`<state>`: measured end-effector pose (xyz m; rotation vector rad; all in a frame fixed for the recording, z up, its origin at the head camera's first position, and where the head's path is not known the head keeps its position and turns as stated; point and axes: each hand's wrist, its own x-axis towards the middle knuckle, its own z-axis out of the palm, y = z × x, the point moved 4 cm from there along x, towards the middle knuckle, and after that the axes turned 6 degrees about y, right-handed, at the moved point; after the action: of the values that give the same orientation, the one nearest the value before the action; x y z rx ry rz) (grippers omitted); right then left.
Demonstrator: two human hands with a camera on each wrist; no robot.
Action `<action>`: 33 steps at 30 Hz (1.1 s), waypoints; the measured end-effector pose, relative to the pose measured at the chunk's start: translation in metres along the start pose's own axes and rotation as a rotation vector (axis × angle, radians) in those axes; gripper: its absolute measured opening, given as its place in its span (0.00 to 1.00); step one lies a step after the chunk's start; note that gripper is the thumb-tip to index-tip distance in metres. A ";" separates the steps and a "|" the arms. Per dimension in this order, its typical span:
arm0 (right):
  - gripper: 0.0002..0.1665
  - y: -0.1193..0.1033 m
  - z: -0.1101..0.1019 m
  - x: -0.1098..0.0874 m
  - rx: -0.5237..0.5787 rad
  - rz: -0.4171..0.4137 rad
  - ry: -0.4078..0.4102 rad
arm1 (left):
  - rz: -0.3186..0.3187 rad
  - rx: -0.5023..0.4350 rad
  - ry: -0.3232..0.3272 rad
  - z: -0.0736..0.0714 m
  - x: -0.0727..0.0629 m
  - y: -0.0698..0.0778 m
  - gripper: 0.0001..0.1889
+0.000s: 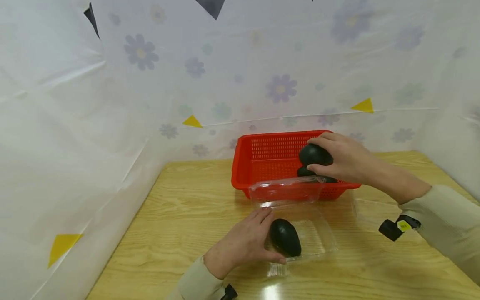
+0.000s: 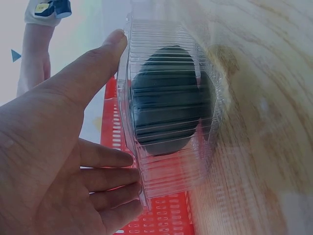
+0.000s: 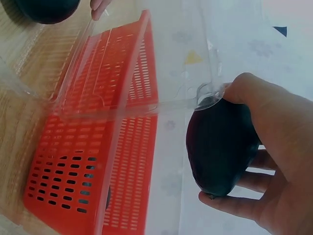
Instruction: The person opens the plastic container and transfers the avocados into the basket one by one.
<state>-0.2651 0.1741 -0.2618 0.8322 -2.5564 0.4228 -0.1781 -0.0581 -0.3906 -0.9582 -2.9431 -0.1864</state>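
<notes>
My right hand (image 1: 343, 160) grips a dark avocado (image 1: 316, 154) over the right side of the red basket (image 1: 240, 166). In the right wrist view the thumb and fingers wrap round this avocado (image 3: 222, 147). Beneath it, other avocados (image 1: 305, 171) lie in the basket, partly hidden. My left hand (image 1: 249, 239) holds the left side of a clear plastic clamshell container (image 1: 315, 237), thumb in front and fingers towards the back. One avocado (image 1: 286, 237) sits in the container's left half. The raised clear lid (image 1: 285, 191) overlaps the basket's front wall.
Another clear plastic piece (image 1: 375, 210) lies on the wooden table (image 1: 180, 216), under the right forearm. Flowered white sheeting (image 1: 225, 83) hangs behind the basket and on both sides. Yellow triangles (image 1: 363, 106) mark the sheeting.
</notes>
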 end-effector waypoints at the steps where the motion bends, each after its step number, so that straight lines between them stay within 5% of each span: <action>1: 0.33 0.001 0.002 0.001 -0.003 0.004 -0.005 | 0.001 0.003 0.002 0.000 0.000 0.000 0.57; 33: 0.36 0.036 0.054 -0.005 -0.006 0.136 -0.232 | 0.019 -0.016 0.035 -0.001 -0.004 0.004 0.58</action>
<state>-0.2994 0.1828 -0.3171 0.7457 -2.8392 0.3782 -0.1724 -0.0570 -0.3896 -0.9737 -2.9039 -0.2244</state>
